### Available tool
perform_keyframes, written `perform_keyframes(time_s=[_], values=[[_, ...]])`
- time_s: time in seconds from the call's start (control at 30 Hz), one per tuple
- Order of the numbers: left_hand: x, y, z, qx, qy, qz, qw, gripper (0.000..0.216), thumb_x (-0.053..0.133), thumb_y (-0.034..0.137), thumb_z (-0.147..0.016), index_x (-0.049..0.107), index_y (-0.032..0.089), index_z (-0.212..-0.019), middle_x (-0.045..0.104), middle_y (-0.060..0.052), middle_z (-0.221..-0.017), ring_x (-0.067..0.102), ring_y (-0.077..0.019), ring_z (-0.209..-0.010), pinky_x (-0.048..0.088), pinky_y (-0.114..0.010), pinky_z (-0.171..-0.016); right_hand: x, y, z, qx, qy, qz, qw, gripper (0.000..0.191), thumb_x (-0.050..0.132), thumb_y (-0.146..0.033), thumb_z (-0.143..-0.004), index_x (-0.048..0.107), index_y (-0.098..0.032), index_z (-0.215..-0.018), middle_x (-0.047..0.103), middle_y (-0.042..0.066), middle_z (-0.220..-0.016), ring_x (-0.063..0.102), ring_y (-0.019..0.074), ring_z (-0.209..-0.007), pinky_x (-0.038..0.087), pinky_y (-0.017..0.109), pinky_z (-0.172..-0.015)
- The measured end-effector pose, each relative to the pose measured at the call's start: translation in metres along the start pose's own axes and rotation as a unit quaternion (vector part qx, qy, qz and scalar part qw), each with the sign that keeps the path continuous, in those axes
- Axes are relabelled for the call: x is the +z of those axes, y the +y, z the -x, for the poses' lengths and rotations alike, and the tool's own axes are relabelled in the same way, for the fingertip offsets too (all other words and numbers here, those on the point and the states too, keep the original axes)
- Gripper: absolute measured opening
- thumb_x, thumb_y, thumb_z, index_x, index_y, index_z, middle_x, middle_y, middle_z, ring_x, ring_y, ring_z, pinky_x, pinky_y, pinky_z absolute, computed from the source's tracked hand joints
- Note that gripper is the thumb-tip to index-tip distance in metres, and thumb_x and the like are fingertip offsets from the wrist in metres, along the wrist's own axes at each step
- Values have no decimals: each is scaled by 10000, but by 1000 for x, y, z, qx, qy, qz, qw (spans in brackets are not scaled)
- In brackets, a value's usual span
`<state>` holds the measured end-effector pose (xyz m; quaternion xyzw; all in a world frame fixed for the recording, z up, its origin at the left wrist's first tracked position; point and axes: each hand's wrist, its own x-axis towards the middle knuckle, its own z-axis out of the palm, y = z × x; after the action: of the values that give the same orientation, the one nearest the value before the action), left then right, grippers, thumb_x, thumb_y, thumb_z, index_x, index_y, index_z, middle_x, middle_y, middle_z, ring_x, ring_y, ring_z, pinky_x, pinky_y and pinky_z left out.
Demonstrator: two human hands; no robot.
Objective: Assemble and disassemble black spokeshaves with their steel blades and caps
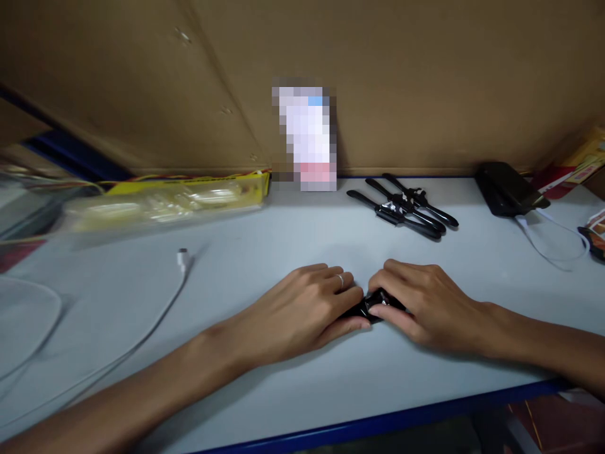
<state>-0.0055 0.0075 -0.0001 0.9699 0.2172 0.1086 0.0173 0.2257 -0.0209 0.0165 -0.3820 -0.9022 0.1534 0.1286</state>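
Observation:
Both my hands meet near the middle of the white table (265, 391). My left hand (302, 309) and my right hand (425, 302) have their fingers curled together around a small black object (373, 304), most likely a watch; only a sliver of it shows between the fingertips. A ring sits on one finger of my left hand. Behind the hands lie several black watches with straps (406, 207), laid side by side.
A brown cardboard wall (401, 82) closes the back. A yellow packet (165, 198) lies at the back left, and a white cable with plug (182, 258) runs toward the front left. A black box (505, 188) with a white cord sits at the back right. The table's blue edge (425, 416) is near.

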Motion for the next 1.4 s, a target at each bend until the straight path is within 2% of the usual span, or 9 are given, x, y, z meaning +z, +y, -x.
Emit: perform_keyframes(time_s=[0.07,0.17,0.37,0.53,0.8,0.93,1.03,1.17,1.4], values=[[0,0,0,-1,-1,-1,1000,454,355,491,-1049,590,181,-815,595,-11,-743,526,-158,-627,381,-310,-615,-3,3,-2,4,-19,27,999,223,564,-350,-988,582,-159,-1102,606,72,-1017,559,167,-731,388,308,-640],[0,0,0,-2,-4,1,1000,462,357,496,-1049,594,182,-806,590,-7,-731,520,-155,-621,376,-308,-612,-6,9,-5,-3,-47,70,996,270,531,-429,-1002,589,-171,-1058,608,73,-1012,546,166,-688,359,309,-612],[-2,1,-2,5,-5,-3,1000,472,358,501,-1047,580,182,-779,580,-1,-712,505,-149,-598,368,-307,-603,-4,18,-7,-9,-62,66,996,294,460,-441,-1035,561,-171,-978,621,7,-739,472,146,-575,248,298,-535],[-2,-7,-3,4,-3,-33,999,492,323,519,-1049,574,188,-785,579,-6,-712,520,-158,-610,360,-307,-593,-1,24,-11,64,-15,58,996,297,422,-424,-1041,554,-180,-937,451,-53,-551,296,127,-469,186,309,-508],[-5,-31,0,-27,-40,-64,997,540,308,600,-1023,583,191,-804,604,-18,-765,570,-165,-671,355,-302,-604,-5,47,-21,164,115,-60,978,280,443,-338,-1006,494,-217,-759,523,-13,-651,461,143,-603,309,305,-601],[-8,-40,0,-53,-56,-77,994,559,330,638,-1001,591,187,-797,610,-27,-774,585,-172,-700,341,-288,-602,-8,56,-22,177,123,-43,976,248,462,-301,-986,559,-200,-782,573,7,-688,501,158,-642,334,312,-630],[-9,-48,1,-75,-64,-98,990,589,303,657,-996,613,190,-814,614,-38,-787,591,-183,-719,328,-289,-601,-11,59,-21,167,122,-47,977,236,445,-285,-985,648,-183,-917,623,20,-717,538,165,-662,363,311,-659],[-12,-64,6,-118,-65,-126,983,590,297,644,-1005,636,192,-836,623,-55,-817,583,-191,-718,312,-297,-593,-16,60,-18,176,138,22,974,288,433,-293,-985,675,-181,-1096,700,66,-837,584,197,-723,370,329,-678],[-17,-88,13,-209,-76,-166,961,541,340,614,-1009,638,186,-866,652,-84,-879,604,-216,-768,331,-298,-614,-30,61,-18,201,154,113,961,262,450,-251,-970,701,-212,-1032,737,74,-925,608,211,-763,333,314,-629]])
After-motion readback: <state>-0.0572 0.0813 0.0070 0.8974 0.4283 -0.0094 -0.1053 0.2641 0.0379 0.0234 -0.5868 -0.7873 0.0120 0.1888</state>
